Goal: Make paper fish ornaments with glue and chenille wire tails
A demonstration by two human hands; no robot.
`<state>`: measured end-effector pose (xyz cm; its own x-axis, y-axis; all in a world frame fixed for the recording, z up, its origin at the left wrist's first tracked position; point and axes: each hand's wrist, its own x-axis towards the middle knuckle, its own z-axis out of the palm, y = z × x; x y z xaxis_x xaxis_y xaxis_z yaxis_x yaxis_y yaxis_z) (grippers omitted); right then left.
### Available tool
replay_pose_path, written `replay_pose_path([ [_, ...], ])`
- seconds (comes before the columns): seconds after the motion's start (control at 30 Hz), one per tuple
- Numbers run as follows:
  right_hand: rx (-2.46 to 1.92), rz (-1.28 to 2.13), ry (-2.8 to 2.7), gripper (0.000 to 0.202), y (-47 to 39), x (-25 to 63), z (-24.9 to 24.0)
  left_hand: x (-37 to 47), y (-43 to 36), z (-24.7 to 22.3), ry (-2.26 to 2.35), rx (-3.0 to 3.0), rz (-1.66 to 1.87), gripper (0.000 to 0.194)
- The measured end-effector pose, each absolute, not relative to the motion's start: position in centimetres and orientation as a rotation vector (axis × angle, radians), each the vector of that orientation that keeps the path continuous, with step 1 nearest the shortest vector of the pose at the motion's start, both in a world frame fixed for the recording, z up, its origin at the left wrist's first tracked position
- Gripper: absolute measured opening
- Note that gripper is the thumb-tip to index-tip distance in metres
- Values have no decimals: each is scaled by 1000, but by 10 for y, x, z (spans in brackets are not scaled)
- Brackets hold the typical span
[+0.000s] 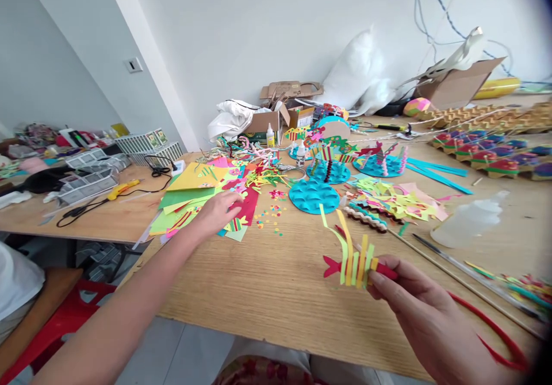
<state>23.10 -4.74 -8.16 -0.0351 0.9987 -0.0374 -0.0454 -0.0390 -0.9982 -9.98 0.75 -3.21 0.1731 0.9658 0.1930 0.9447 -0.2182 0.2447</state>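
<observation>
My right hand (414, 299) pinches a red paper fish (332, 266) between thumb and fingers, above the front of the table. Yellow and light green paper strips (354, 267) run across the fish's body, some sticking up well past its edge. A red loop, like a scissor handle (495, 322), shows beside that hand; whether the hand touches it I cannot tell. My left hand (219, 210) reaches over the coloured paper sheets (194, 178), fingers loosely bent and apart, with nothing visible in them. Just below its fingers lies a striped paper fish (236, 224).
Blue scalloped discs (314, 196), some bearing paper fish, stand mid-table. Paper scraps (401, 200), a clear glue bottle (470, 221), a wooden stick (457, 278) and painted egg cartons (495, 152) lie to the right. A hot glue gun (123, 189) rests at left.
</observation>
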Motion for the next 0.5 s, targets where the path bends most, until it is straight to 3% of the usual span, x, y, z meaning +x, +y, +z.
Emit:
replay_pose_path([
  [0.1, -1108, 1314, -1156, 20, -45, 222, -76, -61, -17, -29, 1602, 1891, 770, 20],
  [0.33, -1002, 1413, -1080, 20, -44, 203, -72, 23, -55, -58, 1043, 1259, 1038, 41],
  [0.5, -933, 1482, -1065, 21, -45, 187, -69, 52, -55, -68, 921, 1053, 1236, 29],
])
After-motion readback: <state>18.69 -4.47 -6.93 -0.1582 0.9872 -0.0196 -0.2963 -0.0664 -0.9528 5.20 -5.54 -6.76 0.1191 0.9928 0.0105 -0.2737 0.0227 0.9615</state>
